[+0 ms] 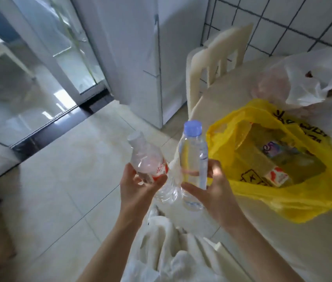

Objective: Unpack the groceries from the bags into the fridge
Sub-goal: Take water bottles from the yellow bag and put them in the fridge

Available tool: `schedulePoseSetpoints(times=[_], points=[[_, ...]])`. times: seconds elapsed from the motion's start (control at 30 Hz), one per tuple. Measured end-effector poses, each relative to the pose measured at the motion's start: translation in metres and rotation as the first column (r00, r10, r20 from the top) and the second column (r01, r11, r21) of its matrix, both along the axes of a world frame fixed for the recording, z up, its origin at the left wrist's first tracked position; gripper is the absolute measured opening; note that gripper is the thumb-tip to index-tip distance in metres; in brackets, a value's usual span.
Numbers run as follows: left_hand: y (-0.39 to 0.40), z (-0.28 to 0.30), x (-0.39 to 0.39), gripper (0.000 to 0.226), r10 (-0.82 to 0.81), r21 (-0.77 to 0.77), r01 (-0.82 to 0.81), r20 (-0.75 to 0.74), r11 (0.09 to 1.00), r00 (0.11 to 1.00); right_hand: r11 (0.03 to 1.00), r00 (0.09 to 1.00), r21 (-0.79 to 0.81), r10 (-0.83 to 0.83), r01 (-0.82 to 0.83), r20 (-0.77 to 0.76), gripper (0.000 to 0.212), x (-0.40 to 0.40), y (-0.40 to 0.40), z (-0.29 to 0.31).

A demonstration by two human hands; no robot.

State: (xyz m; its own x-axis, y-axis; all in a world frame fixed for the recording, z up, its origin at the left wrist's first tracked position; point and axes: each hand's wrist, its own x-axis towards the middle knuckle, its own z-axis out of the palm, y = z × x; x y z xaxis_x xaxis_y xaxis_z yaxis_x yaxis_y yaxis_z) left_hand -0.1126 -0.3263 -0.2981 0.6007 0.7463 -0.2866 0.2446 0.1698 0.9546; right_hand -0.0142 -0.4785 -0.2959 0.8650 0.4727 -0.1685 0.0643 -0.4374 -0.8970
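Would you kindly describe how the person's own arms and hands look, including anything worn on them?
Both forearms are bare as far as the frame shows, with no sleeves visible. The left hand and right hand show no gloves, rings, watch or bracelet.

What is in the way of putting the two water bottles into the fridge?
The fridge looks shut, so its door would block both the red-label bottle in the left hand and the blue-cap bottle in the right hand. The bare floor between shows nothing else.
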Motion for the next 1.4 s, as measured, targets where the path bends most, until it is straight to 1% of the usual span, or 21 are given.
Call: schedulePoseSetpoints(times=[0.13, 0.23, 0.3, 0.37, 0.43, 0.53, 0.63, 0.77, 0.9, 1.07, 1.33, 1.4], points=[[0.023, -0.002, -0.057, 0.059, 0.157, -0.007, -0.157, -0.035, 0.988, 0.987, 0.988, 0.988, -0.015, 0.152, -0.152, -0.015, 0.067, -0.033, 0.038, -0.004], [0.045, -0.004, -0.094, 0.065, 0.261, -0.012, -0.262, -0.056, 0.965, 0.964, 0.969, 0.969, -0.019, 0.246, -0.246, 0.000, 0.069, -0.058, 0.072, -0.007], [0.065, -0.006, -0.118, 0.065, 0.312, -0.022, -0.314, -0.066, 0.949, 0.948, 0.950, 0.950, -0.014, 0.311, -0.311, -0.020, 0.070, -0.074, 0.098, -0.010], [0.088, -0.007, -0.142, 0.070, 0.347, -0.022, -0.349, -0.070, 0.937, 0.935, 0.935, 0.935, -0.001, 0.353, -0.354, -0.030, 0.074, -0.092, 0.128, -0.012], [0.116, -0.008, -0.168, 0.067, 0.370, 0.012, -0.370, -0.098, 0.929, 0.924, 0.923, 0.923, 0.008, 0.384, -0.384, -0.035, 0.078, -0.112, 0.161, -0.014], [0.164, -0.008, -0.206, 0.066, 0.404, 0.058, -0.399, -0.138, 0.915, 0.904, 0.915, 0.914, 0.016, 0.404, -0.403, -0.037, 0.077, -0.144, 0.213, -0.018], [0.209, -0.010, -0.237, 0.067, 0.408, 0.077, -0.401, -0.156, 0.913, 0.899, 0.917, 0.915, 0.029, 0.399, -0.398, -0.067, 0.072, -0.170, 0.262, -0.025], [0.263, -0.012, -0.262, 0.063, 0.411, 0.094, -0.400, -0.162, 0.912, 0.897, 0.923, 0.918, 0.031, 0.384, -0.383, -0.095, 0.076, -0.194, 0.313, -0.025], [0.307, -0.013, -0.262, 0.061, 0.383, 0.091, -0.372, -0.171, 0.924, 0.908, 0.933, 0.928, 0.020, 0.360, -0.360, -0.101, 0.072, -0.196, 0.353, -0.022], [0.362, -0.013, -0.236, 0.069, 0.331, 0.098, -0.319, -0.155, 0.943, 0.931, 0.953, 0.946, 0.031, 0.303, -0.302, -0.113, 0.067, -0.175, 0.401, -0.018], [0.479, -0.011, -0.150, 0.068, 0.260, 0.109, -0.248, -0.107, 0.963, 0.960, 0.969, 0.966, 0.063, 0.243, -0.238, -0.092, 0.068, -0.105, 0.505, -0.014], [0.511, -0.006, -0.122, 0.064, 0.240, 0.106, -0.230, -0.092, 0.967, 0.967, 0.972, 0.970, 0.077, 0.228, -0.222, -0.088, 0.070, -0.081, 0.534, -0.009]])
